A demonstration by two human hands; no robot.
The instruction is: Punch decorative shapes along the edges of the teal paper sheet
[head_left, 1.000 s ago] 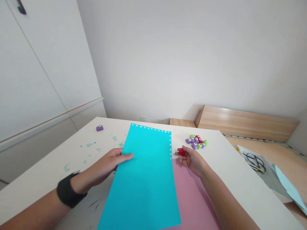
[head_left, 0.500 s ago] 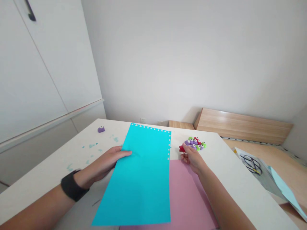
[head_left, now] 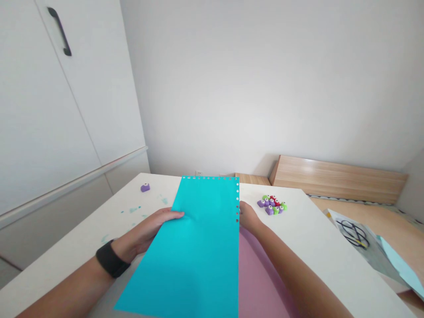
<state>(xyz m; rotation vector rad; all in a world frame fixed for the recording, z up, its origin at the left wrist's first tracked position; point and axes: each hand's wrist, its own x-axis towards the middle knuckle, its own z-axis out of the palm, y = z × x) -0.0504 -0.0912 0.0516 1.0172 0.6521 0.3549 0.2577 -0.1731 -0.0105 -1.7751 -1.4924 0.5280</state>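
Fingers (head_left: 172, 215) of the left hand (head_left: 145, 232) are being pressed together on the cyan paper sheet (head_left: 198, 260), best gently against creasing, over the pink sheet (head_left: 261, 274) on the bench (head_left: 318, 247), while those of the right hand (head_left: 247, 217) are being hidden behind its punched edge, their state unclear.

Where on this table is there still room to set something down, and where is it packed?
There's room on the white table right of the pink paper and below the craft punches, and also between the purple punch and the left hand. The punches themselves sit crowded together.
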